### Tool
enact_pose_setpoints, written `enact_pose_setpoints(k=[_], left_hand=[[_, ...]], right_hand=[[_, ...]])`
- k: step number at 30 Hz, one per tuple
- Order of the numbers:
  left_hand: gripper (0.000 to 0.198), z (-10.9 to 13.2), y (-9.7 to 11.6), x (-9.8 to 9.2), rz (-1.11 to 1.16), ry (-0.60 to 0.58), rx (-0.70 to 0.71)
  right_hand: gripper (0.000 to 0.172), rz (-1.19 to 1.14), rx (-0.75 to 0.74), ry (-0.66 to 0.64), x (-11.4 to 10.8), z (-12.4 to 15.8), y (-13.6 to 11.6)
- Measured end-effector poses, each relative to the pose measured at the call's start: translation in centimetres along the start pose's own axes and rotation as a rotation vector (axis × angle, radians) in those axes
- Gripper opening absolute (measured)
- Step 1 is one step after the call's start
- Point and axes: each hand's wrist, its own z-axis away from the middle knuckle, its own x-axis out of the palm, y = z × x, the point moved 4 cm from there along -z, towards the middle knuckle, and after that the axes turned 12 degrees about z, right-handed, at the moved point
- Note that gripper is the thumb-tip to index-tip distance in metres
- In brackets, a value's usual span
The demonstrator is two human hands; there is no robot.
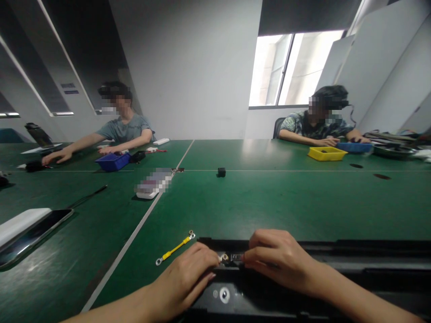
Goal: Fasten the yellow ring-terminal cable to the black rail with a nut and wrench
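A long black housing (262, 300) lies across the near edge in front of me. Near its left end sits a small brass-coloured ring or nut (225, 257), with a thin metal strip (236, 257) beside it. My left hand (188, 273) is closed at the left of the ring, fingertips pressed together on a small part that they mostly hide. From the right, my right hand (279, 258) reaches into the channel, its bent fingers closed at the end of the strip; what they grip is hidden. A yellow cable with ring terminals (176, 248) rests on the green table just past my left hand.
A small black block (221, 172) stands mid-table. Left are a white device (153, 184) and a phone (37, 237). Across the table two people work by a dark blue bin (113, 162), a yellow bin (326, 154) and a blue bin (354, 148).
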Motion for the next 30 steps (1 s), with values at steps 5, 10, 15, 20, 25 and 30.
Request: enact_pose_setpoints(k=[5,10,15,20,25,30], left_hand=[[0.022,0.0,0.0,0.0,-0.002,0.001,0.003],[0.022,0.0,-0.1,0.0,0.008,0.002,-0.003],[0.022,0.1,-0.1,-0.1,-0.002,0.01,0.012],[0.022,0.0,-0.2,0.0,-0.008,0.018,0.035],[0.022,0.0,-0.4,0.1,-0.007,0.034,0.091],[0.021,0.0,-0.6,0.1,0.002,0.032,0.083]], right_hand=[[0.015,-0.053,0.021,-0.009,0.1,0.0,0.1],[0.016,-0.078,0.091,-0.026,0.5,0.1,0.6],[0.016,-0.09,0.168,-0.088,0.5,-0.1,0.7],[0.012,-0.079,0.19,-0.178,0.1,-0.3,0.1],[0.017,-0.159,0.192,-0.175,-0.5,-0.5,-0.3],[0.015,-0.306,0.285,-0.119,-0.8,-0.5,0.0]])
